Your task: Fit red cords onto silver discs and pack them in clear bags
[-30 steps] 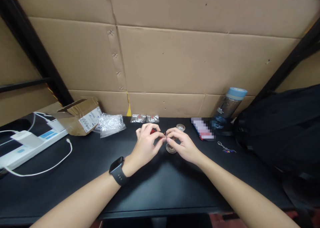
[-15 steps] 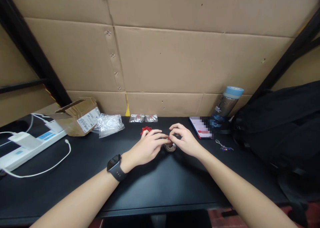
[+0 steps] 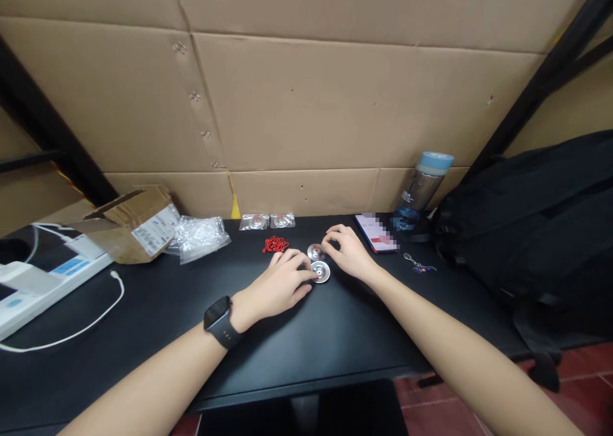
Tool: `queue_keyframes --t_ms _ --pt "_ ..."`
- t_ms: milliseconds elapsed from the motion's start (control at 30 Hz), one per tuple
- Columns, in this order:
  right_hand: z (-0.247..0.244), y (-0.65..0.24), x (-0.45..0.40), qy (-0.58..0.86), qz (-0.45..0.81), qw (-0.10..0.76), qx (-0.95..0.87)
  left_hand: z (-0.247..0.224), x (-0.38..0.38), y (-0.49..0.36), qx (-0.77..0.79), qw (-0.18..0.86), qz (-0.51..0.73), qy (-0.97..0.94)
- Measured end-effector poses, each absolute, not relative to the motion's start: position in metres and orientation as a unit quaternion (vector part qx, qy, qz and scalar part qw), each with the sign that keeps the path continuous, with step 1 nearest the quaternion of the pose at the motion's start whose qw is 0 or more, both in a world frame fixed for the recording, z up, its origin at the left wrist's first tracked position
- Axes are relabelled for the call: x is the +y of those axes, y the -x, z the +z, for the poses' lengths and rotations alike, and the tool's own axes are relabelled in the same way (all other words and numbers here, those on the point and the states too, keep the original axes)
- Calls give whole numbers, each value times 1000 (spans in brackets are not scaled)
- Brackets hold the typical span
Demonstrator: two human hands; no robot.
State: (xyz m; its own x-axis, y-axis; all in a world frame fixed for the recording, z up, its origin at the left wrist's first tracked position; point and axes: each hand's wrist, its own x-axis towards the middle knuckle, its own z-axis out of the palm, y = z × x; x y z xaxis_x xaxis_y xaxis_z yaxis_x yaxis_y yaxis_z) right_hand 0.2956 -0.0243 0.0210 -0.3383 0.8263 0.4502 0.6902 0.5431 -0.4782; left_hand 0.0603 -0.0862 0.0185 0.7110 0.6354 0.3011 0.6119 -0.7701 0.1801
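Two small shiny metal discs with raised centres, like finger cymbals, lie one behind the other on the black table. The nearer cymbal [image 3: 320, 272] has a small central hole, and the farther cymbal [image 3: 315, 252] has a bit of red on its middle. My left hand [image 3: 282, 279], a black watch at its wrist, rests with a fingertip against the nearer cymbal's left rim, its thumb apart. With thumb and index finger, my right hand [image 3: 348, 254] pinches at the farther cymbal's right edge. Behind my left fingers lies a bundle of red cord [image 3: 275, 244].
Two bagged cymbals [image 3: 267, 221] lie at the back. Leftward are plastic bags [image 3: 201, 237], an open cardboard box [image 3: 136, 228] and a white power strip [image 3: 52, 289]. To the right are a phone [image 3: 376, 232], a keychain [image 3: 419, 265], a bottle [image 3: 419, 190] and a black backpack [image 3: 531, 238].
My hands were together over a cymbal, fingers at a red bit on top. They have drawn apart, and two separate cymbals now show between them. The view has shifted slightly.
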Motion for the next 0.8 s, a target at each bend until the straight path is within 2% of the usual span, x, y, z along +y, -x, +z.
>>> queue_keyframes --t_ms 67,200,333,400,567,800 --pt "27 -300 -26 419 114 316 -843 20 -87 -61 340 31 176 -923" --pt "40 -308 -33 286 154 220 -920 30 -78 -50 383 1 194 -903" --pt "43 -310 -36 267 161 148 -938 40 -54 -15 511 -68 239 -823" --pt "40 -309 -34 268 161 130 -941 40 -42 2 539 -70 228 -808" --pt "33 -308 -30 260 148 141 -944 32 -35 9 513 -24 174 -840" --pt "39 -306 -33 259 162 208 -929 23 -45 -15 546 -80 189 -812"
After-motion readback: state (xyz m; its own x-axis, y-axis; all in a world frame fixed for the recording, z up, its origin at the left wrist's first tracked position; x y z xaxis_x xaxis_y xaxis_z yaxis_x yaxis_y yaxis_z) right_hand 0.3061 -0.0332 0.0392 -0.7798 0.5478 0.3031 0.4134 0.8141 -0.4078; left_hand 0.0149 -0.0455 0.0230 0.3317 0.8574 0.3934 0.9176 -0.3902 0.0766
